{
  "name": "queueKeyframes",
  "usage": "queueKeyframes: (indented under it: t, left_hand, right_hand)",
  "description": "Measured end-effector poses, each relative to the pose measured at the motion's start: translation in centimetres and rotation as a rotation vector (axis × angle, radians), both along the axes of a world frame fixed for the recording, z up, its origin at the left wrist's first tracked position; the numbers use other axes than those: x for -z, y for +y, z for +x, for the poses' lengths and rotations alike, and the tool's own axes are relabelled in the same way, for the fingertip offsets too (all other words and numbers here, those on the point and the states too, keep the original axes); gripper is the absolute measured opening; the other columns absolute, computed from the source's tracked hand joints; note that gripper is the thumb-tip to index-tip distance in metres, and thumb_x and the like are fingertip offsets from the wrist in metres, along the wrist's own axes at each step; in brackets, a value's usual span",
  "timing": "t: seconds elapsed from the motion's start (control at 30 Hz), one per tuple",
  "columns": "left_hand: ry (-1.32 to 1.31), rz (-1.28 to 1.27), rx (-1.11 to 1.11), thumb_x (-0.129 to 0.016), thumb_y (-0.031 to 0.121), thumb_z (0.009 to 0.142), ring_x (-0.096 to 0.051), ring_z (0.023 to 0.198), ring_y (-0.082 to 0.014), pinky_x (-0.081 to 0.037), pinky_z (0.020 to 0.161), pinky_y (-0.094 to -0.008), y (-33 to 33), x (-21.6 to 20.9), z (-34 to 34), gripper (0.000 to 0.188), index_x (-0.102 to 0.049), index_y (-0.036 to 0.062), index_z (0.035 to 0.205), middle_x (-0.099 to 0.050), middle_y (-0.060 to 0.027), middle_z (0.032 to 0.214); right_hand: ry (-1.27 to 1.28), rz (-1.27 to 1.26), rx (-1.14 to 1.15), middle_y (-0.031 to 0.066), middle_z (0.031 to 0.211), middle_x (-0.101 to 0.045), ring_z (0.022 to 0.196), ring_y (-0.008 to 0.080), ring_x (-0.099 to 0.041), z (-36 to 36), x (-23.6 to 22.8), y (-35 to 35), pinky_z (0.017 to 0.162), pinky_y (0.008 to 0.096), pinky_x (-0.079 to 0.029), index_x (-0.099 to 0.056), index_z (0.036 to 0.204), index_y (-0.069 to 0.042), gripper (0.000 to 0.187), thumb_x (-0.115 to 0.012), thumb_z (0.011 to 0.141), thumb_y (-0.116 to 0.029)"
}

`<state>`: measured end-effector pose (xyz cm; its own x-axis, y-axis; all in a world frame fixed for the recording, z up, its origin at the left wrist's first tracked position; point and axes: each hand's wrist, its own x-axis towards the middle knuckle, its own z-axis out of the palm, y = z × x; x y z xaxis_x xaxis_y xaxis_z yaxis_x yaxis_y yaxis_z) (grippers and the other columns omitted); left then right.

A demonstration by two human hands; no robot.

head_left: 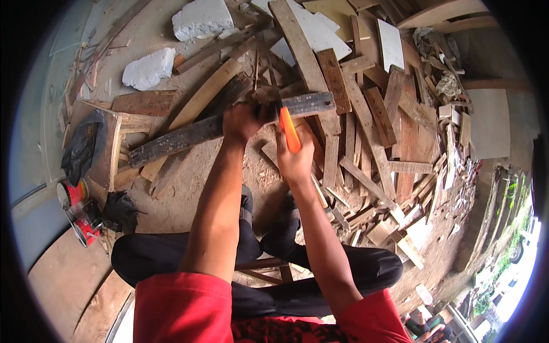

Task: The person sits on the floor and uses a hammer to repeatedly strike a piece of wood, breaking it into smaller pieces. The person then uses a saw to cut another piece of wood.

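A long dark plank [178, 137] lies slantwise across other boards in front of me, its right end raised toward the wood pile. My left hand [243, 119] is closed on it near the middle, pressing from above. Just to the right, my right hand [296, 154] grips the orange handle of a handsaw [290, 131]. The narrow blade shows almost edge-on and crosses the plank right of my left hand. How deep it sits in the wood cannot be made out.
Loose boards [372, 126] and offcuts pile up ahead and to the right. Two white foam-like blocks [150, 68] lie at the far left. A wooden box frame [114, 146], a black plastic bag [83, 146] and red cans [86, 228] stand left. My bent knees flank the work.
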<state>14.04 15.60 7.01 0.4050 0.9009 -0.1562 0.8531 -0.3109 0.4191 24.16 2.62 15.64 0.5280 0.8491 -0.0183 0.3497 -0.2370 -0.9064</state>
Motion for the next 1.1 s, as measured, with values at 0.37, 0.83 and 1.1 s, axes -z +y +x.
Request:
queueKeyframes:
  t: [0.37, 0.83, 1.1]
  left_hand:
    - [0.013, 0.156, -0.02, -0.046, 0.051, 0.097, -0.07, 0.086, -0.035, -0.05, 0.087, -0.0462, -0.9, 1.2, -1.3, 0.046, -0.072, 0.0118, 0.092, -0.073, -0.0162, 0.09]
    - [-0.131, 0.449, -0.01, -0.045, 0.054, 0.094, -0.068, 0.094, -0.039, -0.053, 0.087, -0.0498, 0.0, 2.9, -1.2, 0.056, -0.072, 0.0061, 0.103, -0.071, -0.0171, 0.104]
    - [0.114, -0.111, -0.158, -0.036, 0.052, 0.099, -0.069, 0.097, -0.0354, -0.054, 0.087, -0.0481, 0.9, 1.0, 0.5, 0.059, -0.076, 0.0095, 0.091, -0.073, -0.0179, 0.096]
  right_hand:
    - [0.12, -0.08, 0.046, 0.0118, 0.068, -0.063, 0.063, 0.0148, -0.062, -1.2, -0.3, -8.4, 0.058, 0.0314, -0.048, -0.067, 0.092, 0.005, 0.019, -0.063, 0.092, -0.013]
    - [0.104, 0.13, -0.029, 0.0124, 0.066, -0.064, 0.063, 0.0114, -0.06, -1.2, 3.7, -0.7, 0.059, 0.0328, -0.049, -0.066, 0.104, 0.001, 0.024, -0.071, 0.092, -0.019]
    - [0.11, -0.026, 0.03, 0.0085, 0.068, -0.065, 0.069, 0.0076, -0.057, -0.4, 3.0, -0.1, 0.062, 0.0302, -0.049, -0.068, 0.094, 0.008, 0.021, -0.068, 0.092, -0.014]
